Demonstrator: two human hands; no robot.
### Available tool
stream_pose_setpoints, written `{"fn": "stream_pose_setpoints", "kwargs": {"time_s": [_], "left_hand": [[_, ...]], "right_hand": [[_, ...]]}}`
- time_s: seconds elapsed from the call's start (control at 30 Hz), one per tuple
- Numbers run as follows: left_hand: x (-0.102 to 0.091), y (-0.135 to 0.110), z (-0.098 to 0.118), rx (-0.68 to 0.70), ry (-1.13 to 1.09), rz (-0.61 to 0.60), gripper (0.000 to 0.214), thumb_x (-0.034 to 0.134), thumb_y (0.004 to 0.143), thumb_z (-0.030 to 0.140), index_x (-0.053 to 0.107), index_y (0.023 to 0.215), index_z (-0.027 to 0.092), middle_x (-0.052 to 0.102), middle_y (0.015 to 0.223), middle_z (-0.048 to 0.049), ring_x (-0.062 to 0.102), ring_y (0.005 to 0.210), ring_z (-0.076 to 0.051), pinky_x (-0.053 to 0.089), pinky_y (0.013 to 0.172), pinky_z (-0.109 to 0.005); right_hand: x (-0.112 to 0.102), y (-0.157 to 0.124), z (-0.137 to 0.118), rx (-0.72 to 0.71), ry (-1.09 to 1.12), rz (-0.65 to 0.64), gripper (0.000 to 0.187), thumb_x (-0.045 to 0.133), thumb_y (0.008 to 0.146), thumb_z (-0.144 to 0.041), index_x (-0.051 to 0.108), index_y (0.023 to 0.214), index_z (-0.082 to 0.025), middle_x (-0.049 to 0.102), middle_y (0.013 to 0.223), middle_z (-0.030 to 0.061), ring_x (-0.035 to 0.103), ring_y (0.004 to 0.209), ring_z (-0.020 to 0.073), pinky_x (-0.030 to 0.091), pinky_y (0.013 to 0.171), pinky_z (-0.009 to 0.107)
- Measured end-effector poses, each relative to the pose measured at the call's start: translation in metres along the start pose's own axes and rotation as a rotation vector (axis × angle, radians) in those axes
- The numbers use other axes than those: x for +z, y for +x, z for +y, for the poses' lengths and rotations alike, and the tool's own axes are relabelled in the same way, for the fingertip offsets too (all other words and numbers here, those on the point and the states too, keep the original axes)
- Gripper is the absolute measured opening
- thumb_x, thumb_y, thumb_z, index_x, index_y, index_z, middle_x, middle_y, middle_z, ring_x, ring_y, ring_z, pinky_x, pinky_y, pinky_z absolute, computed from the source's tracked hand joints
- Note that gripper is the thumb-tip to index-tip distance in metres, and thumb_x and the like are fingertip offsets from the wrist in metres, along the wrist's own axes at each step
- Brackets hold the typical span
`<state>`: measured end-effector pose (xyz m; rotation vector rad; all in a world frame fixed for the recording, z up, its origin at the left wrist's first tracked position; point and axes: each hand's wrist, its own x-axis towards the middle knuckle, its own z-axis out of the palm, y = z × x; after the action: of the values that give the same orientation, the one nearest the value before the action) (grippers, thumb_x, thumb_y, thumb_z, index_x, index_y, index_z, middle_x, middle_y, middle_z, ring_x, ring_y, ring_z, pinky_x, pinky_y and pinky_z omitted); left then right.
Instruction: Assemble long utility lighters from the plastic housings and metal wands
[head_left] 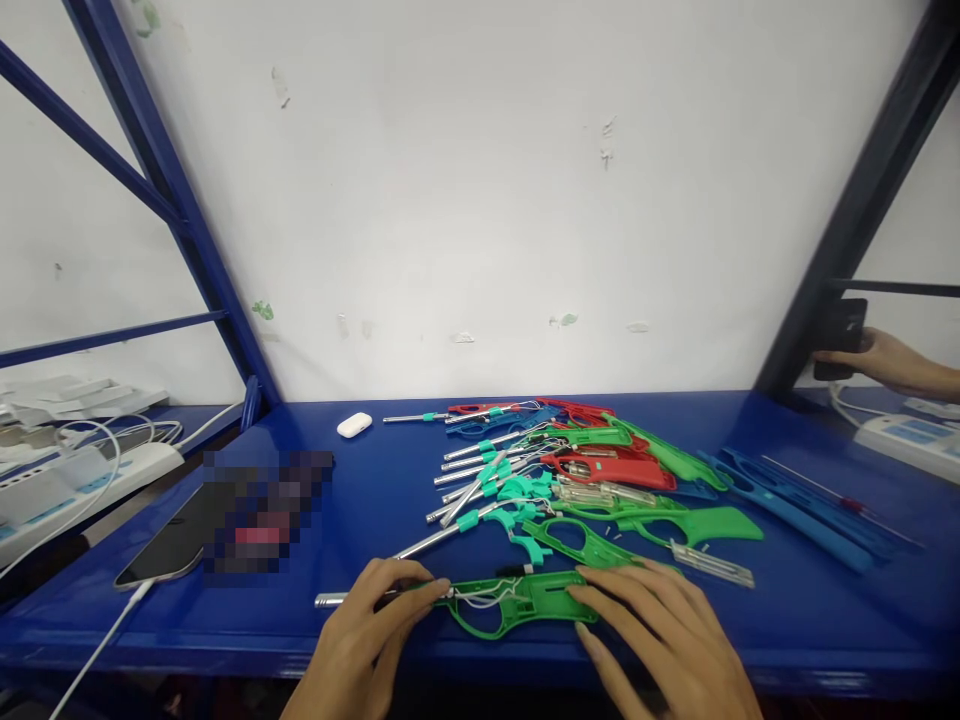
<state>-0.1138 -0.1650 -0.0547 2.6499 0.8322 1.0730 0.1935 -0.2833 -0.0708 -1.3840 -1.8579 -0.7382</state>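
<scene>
Metal tube [330, 600] sat pinched in my left hand [366, 636] beside the green lighter half-shell [553, 604], bottom centre of the frame; my right hand [667, 630] lay spread over the shell's right end. Light pressure seemed best, with white wires [487, 603] clear of the rim.

A metal rod [330, 600] is held by the left hand [371, 630], and a green casing [551, 600] is touched by the right hand [664, 635]. Behind, red, green and blue casings [615, 471] are spread across the table [810, 625].
</scene>
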Motion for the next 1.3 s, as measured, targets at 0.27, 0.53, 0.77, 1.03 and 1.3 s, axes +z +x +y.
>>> {"fn": "stream_pose_setpoints", "kwargs": {"time_s": [0.27,0.53,0.77,1.03,1.3], "left_hand": [[-0.0026,-0.001,0.0023,-0.047,0.006,-0.004,0.026,0.054,0.108,0.029,0.077,0.118,0.033,0.075,0.111,-0.0038,0.077,0.097,-0.016,0.061,0.081,-0.019],[-0.0021,-0.0019,0.0018,-0.015,0.014,-0.024,0.031,0.05,0.109,0.024,0.074,0.125,0.035,0.075,0.116,-0.0027,0.077,0.103,-0.015,0.061,0.084,-0.018],[-0.0015,-0.0081,-0.0036,-0.034,0.099,-0.015,0.029,0.052,0.109,0.028,0.074,0.125,0.036,0.074,0.116,-0.0025,0.073,0.104,-0.018,0.062,0.089,-0.025],[-0.0008,-0.0093,0.0022,-0.12,0.017,-0.011,0.029,0.049,0.11,0.034,0.073,0.127,0.038,0.073,0.117,-0.0015,0.071,0.108,-0.018,0.06,0.092,-0.028],[-0.0037,-0.0081,-0.0008,-0.048,0.081,-0.041,0.029,0.053,0.109,0.025,0.068,0.131,0.035,0.073,0.122,-0.002,0.07,0.112,-0.018,0.06,0.096,-0.028]], "right_hand": [[-0.0002,-0.0003,0.0012,0.002,0.01,0.007,0.026,0.063,0.102,-0.047,0.079,0.117,-0.033,0.082,0.111,0.0005,0.077,0.101,0.0227,0.055,0.099,0.037],[-0.0006,0.0013,-0.0002,0.008,0.011,0.007,0.025,0.063,0.102,-0.045,0.079,0.117,-0.032,0.082,0.11,0.0011,0.077,0.1,0.0237,0.055,0.098,0.038],[0.0004,0.0018,-0.0006,0.0,0.002,0.022,0.024,0.062,0.102,-0.042,0.079,0.116,-0.031,0.082,0.109,0.0007,0.077,0.099,0.0226,0.055,0.099,0.037],[-0.002,0.0012,0.0003,0.008,0.025,-0.003,0.024,0.063,0.102,-0.043,0.079,0.117,-0.032,0.082,0.11,0.0004,0.077,0.1,0.0221,0.054,0.1,0.036],[-0.0041,0.0078,-0.0014,-0.028,-0.002,0.02,0.022,0.063,0.102,-0.039,0.078,0.114,-0.029,0.082,0.107,0.0006,0.076,0.097,0.022,0.051,0.098,0.036]]}}
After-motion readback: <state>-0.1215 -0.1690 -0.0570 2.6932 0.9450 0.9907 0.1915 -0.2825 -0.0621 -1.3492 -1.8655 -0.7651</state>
